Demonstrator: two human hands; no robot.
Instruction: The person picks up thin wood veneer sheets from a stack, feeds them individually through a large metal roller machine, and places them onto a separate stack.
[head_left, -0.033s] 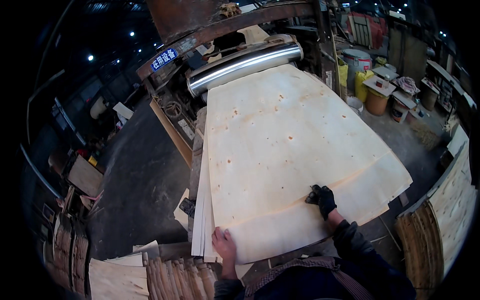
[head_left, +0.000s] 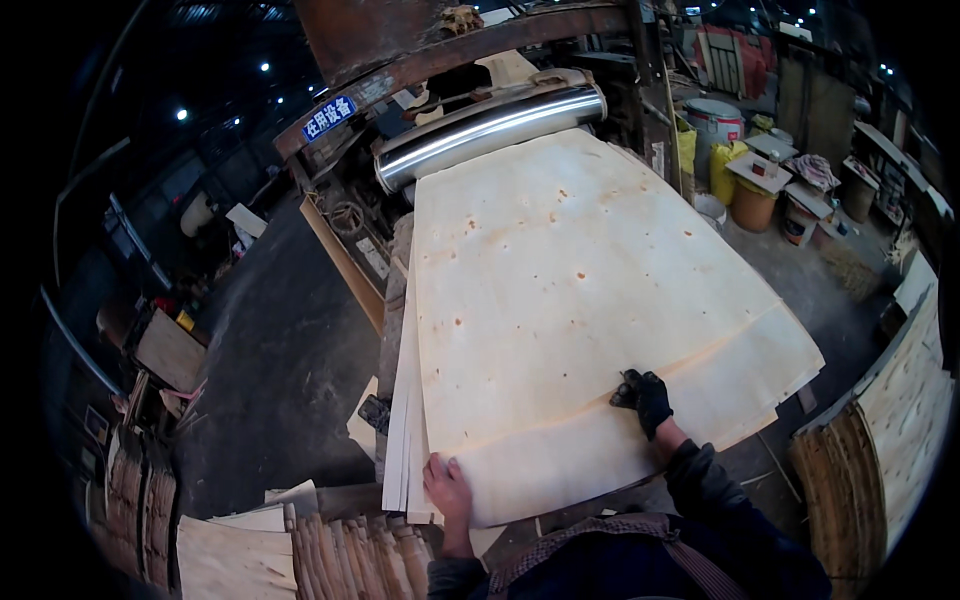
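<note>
A large pale wood veneer sheet (head_left: 560,270) with brown knots lies on a stack in front of me. Along its near side runs a smoother veneer strip (head_left: 560,465), bounded by an uneven seam. My bare left hand (head_left: 449,492) rests on the strip's near left corner, fingers a little apart. On the seam, right of the middle, is my right hand (head_left: 648,400) in a black glove. Its fingers are curled together around a small dark thing that I cannot make out. Edges of lower sheets (head_left: 400,440) stick out at the left.
A shiny metal roller (head_left: 490,135) in a rusty machine frame spans the far end. Stacked veneer (head_left: 350,555) stands at the near left, more (head_left: 870,480) at the right. Buckets, a drum (head_left: 713,120) and a yellow sack (head_left: 724,170) stand at the far right.
</note>
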